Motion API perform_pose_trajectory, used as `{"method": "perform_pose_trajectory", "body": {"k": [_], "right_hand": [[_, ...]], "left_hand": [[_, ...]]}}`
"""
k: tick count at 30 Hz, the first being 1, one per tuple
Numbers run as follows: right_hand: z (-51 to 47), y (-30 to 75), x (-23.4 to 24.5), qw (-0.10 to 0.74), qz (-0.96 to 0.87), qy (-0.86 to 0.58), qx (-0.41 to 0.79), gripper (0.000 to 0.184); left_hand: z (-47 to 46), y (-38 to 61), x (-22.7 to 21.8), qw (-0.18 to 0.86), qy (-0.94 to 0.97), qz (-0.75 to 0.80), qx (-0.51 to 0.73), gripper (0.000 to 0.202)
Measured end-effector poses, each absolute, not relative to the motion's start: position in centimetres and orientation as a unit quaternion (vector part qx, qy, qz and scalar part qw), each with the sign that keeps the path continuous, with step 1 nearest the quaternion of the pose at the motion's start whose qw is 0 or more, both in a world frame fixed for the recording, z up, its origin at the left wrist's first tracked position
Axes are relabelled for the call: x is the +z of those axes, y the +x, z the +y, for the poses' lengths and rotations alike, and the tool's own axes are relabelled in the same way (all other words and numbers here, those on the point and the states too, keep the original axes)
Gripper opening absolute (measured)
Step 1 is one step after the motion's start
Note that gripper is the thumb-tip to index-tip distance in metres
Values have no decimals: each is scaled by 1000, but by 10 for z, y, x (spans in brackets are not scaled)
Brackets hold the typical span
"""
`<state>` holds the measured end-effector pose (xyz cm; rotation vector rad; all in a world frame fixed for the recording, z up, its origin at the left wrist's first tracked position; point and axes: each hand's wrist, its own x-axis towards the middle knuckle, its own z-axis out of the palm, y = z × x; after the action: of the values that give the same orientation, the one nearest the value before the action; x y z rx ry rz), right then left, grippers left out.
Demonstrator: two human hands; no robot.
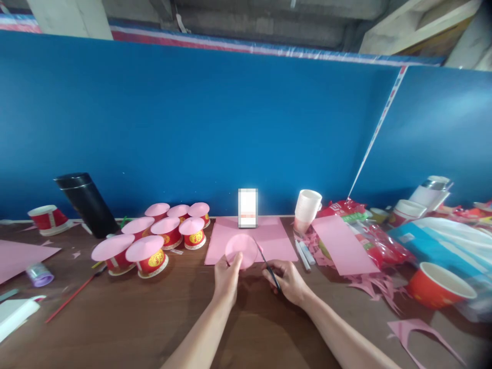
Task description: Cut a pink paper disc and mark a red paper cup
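My left hand (227,279) pinches a round pink paper disc (241,249) by its near edge, thumb on top. My right hand (287,282) is closed around dark-handled scissors (273,277). Their thin tip points up and left, beside the disc's right edge; whether it touches the paper I cannot tell, and the finger loops are mostly hidden. Behind the disc, pink paper sheets (274,238) lie flat on the table. At the left stand several red paper cups (156,262) with gold print, upside down and topped by shallow pink cones (145,248).
A black flask (86,202) and a red-handled brush (73,298) are at the left. To the right are stacked white cups (307,207), white markers (303,254), pink scraps (378,289), an orange paper bowl (440,287) and blue packaging (434,246). A blue partition (215,128) rises behind.
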<state>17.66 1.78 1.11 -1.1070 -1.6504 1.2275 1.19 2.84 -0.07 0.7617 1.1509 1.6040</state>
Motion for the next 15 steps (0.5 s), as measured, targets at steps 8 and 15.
{"method": "perform_pose_trajectory", "body": {"k": [8, 15], "right_hand": [[16, 176, 12, 390, -648, -437, 487, 30], [18, 176, 8, 390, -629, -455, 495, 26]], "left_hand": [[30, 12, -3, 478, 307, 477, 670, 33], [31, 11, -6, 469, 304, 493, 667, 34]]}}
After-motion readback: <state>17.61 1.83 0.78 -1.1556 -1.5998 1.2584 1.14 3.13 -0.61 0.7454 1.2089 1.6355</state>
